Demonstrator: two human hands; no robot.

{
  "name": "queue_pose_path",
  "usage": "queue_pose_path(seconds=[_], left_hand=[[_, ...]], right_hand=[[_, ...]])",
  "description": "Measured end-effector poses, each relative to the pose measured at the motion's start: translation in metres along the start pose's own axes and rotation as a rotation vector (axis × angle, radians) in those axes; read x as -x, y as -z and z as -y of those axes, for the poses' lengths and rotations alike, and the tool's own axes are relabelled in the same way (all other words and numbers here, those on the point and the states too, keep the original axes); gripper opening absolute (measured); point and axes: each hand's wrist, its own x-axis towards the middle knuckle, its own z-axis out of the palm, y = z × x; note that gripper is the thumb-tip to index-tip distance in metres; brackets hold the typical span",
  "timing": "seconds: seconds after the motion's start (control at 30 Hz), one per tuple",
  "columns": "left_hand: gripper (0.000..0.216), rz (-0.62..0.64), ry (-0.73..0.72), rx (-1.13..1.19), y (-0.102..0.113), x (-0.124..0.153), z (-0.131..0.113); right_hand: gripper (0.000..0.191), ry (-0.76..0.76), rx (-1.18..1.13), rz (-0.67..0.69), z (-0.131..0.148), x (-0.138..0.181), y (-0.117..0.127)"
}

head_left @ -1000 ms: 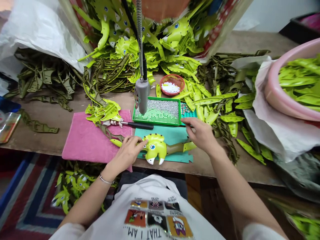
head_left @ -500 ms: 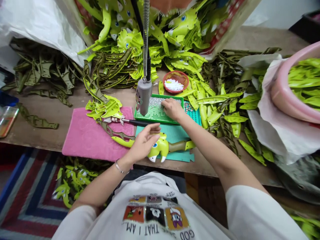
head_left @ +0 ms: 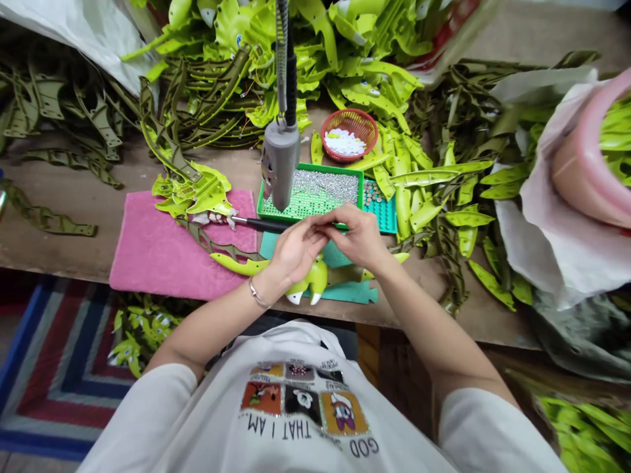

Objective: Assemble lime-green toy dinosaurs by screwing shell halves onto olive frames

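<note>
My left hand (head_left: 296,248) and my right hand (head_left: 355,235) meet fingertip to fingertip just above a lime-green toy dinosaur head (head_left: 309,284) that lies on a teal mat (head_left: 345,292) at the table's front edge. Both hands are pinched together; whatever they hold is too small to make out. Right behind them is a green tray (head_left: 315,195) full of small silver screws. A grey electric screwdriver (head_left: 280,164) hangs on a cable over the tray's left end. A black-handled tool (head_left: 259,225) lies beside my left hand.
A pink towel (head_left: 167,243) lies left of the mat with green toy parts on it. A small red basket (head_left: 349,135) of white pieces sits behind the tray. Heaps of lime and olive plastic parts (head_left: 419,177) cover the table's back and right. A pink tub (head_left: 589,164) stands far right.
My right hand went from the mat to the screw tray, then came back toward me. My left hand lifted off the dinosaur head, and both hands now meet above it.
</note>
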Motion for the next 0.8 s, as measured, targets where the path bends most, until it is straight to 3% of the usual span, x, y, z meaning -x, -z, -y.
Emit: queue_pose_path(seconds=[0.17,0.33,0.57,0.8], left_hand=[[0.02,0.056,0.051,-0.018,0.026,0.022,0.006],[0.016,0.051,-0.003,-0.093,0.051,0.041,0.003],[0.019,0.047,0.005,-0.162,0.08,0.071,0.003],[0.02,0.04,0.031,-0.125,0.085,0.081,0.008]], right_hand=[[0.014,-0.108,-0.115,-0.12,0.006,0.035,-0.008],[0.009,-0.271,-0.211,-0.26,0.016,0.065,-0.018],[0.013,-0.189,-0.148,-0.259,0.02,0.081,-0.029],[0.011,-0.19,-0.082,-0.236,0.022,0.081,-0.033]])
